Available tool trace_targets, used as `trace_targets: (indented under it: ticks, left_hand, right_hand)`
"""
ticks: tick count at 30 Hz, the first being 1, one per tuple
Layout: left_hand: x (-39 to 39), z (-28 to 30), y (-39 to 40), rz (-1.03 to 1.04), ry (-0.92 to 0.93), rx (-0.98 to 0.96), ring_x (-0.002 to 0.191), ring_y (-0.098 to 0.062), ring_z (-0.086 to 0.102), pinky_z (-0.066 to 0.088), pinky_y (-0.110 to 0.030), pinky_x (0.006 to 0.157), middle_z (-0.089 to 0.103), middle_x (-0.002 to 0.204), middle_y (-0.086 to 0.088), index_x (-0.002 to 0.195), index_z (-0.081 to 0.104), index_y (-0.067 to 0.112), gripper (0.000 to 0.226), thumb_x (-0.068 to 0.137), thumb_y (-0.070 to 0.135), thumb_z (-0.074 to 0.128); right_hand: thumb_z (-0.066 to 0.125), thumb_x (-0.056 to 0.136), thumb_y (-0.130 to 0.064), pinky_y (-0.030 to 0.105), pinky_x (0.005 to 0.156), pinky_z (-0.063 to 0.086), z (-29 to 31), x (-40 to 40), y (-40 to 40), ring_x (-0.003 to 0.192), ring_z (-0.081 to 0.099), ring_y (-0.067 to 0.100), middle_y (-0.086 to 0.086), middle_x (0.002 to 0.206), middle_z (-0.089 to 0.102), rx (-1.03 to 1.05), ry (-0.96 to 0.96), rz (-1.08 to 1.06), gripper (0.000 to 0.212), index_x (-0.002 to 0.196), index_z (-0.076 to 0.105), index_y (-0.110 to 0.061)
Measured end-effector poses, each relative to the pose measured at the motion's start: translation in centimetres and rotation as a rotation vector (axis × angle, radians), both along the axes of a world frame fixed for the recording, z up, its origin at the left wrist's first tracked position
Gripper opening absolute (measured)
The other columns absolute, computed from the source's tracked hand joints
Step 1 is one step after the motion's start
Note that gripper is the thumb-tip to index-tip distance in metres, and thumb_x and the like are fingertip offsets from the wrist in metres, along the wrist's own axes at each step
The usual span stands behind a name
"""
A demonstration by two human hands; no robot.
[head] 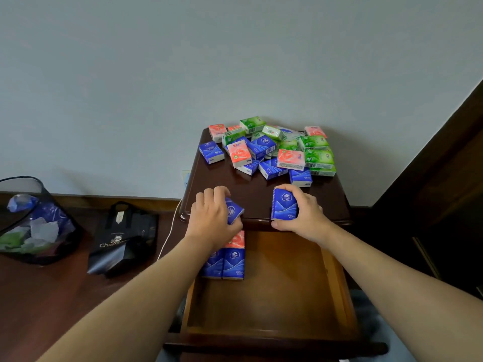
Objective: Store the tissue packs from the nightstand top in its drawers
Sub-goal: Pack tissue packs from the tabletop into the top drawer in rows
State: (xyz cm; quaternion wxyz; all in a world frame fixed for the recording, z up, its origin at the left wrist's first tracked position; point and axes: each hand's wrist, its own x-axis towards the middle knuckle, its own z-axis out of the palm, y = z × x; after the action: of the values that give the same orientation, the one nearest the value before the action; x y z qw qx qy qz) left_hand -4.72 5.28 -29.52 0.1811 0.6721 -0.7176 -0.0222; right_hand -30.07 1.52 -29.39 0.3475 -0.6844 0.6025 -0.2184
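A heap of blue, green and pink tissue packs [271,150] covers the back of the dark wooden nightstand top [261,189]. My left hand [211,215] grips a blue tissue pack [234,210] at the top's front edge. My right hand [303,212] grips another blue tissue pack [284,207], held upright at the same edge. Below them the top drawer [287,288] stands pulled out. In its back left corner lie two blue packs [230,265] and a pink pack [236,239], partly hidden by my left wrist.
A black mesh waste bin [34,223] with crumpled wrappers stands on the floor at the left. A black shopping bag [122,239] lies beside it, and a white cable [167,239] runs down next to the nightstand. A dark wooden bed frame [444,178] rises at the right.
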Motion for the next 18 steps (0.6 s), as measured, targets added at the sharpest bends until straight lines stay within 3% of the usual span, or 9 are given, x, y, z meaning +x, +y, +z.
trace_targets:
  ticks: [2,4,7,10,12,14,16,18]
  left_hand:
    - [0.4,-0.7,2.8,-0.002,0.105,-0.021,0.112,-0.02,0.048,0.049,-0.035,0.096,0.047,0.127,-0.002,0.134,0.042,0.02,0.072,0.079,0.053,0.074]
    - [0.6,-1.5,5.4,0.065,0.289,-0.036,0.112,-0.016,0.047,0.048,-0.031,0.096,0.042,0.128,-0.002,0.136,0.041,0.021,0.075,0.077,0.048,0.079]
    - [0.9,-2.9,8.6,0.231,0.552,-0.067,0.103,-0.007,0.047,0.049,-0.022,0.085,0.032,0.124,0.005,0.125,0.043,0.03,0.064,0.077,0.037,0.085]
    - [1.2,-3.8,10.8,0.368,0.73,-0.068,0.104,-0.01,0.049,0.046,-0.01,0.077,0.028,0.121,0.009,0.114,0.047,0.033,0.051,0.08,0.029,0.085]
    - [1.2,-3.9,11.8,0.471,0.86,-0.053,0.101,-0.012,0.054,0.045,-0.002,0.063,0.035,0.12,0.007,0.112,0.05,0.032,0.044,0.083,0.034,0.083]
    - [1.0,-4.0,12.6,0.541,0.948,-0.064,0.097,-0.008,0.057,0.042,0.004,0.061,0.045,0.117,0.005,0.113,0.052,0.03,0.043,0.085,0.042,0.082]
    - [1.0,-4.2,13.5,0.562,0.976,-0.099,0.096,-0.003,0.056,0.038,0.008,0.065,0.049,0.114,0.005,0.114,0.053,0.028,0.046,0.084,0.046,0.082]
    - [1.2,-4.6,14.1,0.571,0.978,-0.137,0.098,-0.002,0.055,0.042,0.004,0.068,0.049,0.115,0.006,0.117,0.051,0.028,0.046,0.085,0.044,0.081]
  right_hand:
    - [0.096,0.07,-0.029,0.026,0.088,0.06,0.8,-0.2,1.2,0.111,0.067,0.008,-0.008,0.131,0.055,0.015,-0.287,-0.045,0.082,0.121,0.045,-0.068]
    - [0.097,0.069,-0.021,0.016,0.074,0.059,1.5,0.0,2.7,0.1,0.072,0.002,-0.009,0.121,0.064,0.02,-0.442,-0.08,0.082,0.119,0.049,-0.066]
    - [0.101,0.061,-0.034,0.027,0.072,0.063,1.6,1.2,5.5,0.099,0.075,0.012,-0.008,0.112,0.07,0.168,-0.591,-0.081,0.082,0.123,0.054,-0.058]
    - [0.097,0.063,-0.054,0.033,0.056,0.057,0.4,2.8,8.6,0.084,0.074,0.02,0.005,0.106,0.071,0.391,-0.745,-0.088,0.078,0.129,0.06,-0.035]
    - [0.087,0.076,-0.055,0.032,0.05,0.054,-0.9,3.9,10.5,0.077,0.074,0.02,0.002,0.096,0.074,0.454,-0.711,-0.109,0.051,0.118,0.068,-0.033]
    - [0.079,0.089,-0.047,0.033,0.055,0.057,-2.5,5.1,12.1,0.082,0.078,0.018,-0.007,0.098,0.078,0.482,-0.579,-0.132,0.025,0.111,0.07,-0.041]
    - [0.074,0.095,-0.041,0.034,0.06,0.061,-4.0,6.3,13.1,0.085,0.079,0.017,-0.005,0.105,0.078,0.551,-0.47,-0.163,0.022,0.116,0.065,-0.042]
    - [0.073,0.098,-0.034,0.038,0.062,0.063,-5.2,7.7,13.6,0.085,0.078,0.02,0.003,0.112,0.076,0.658,-0.441,-0.226,0.033,0.127,0.058,-0.029]
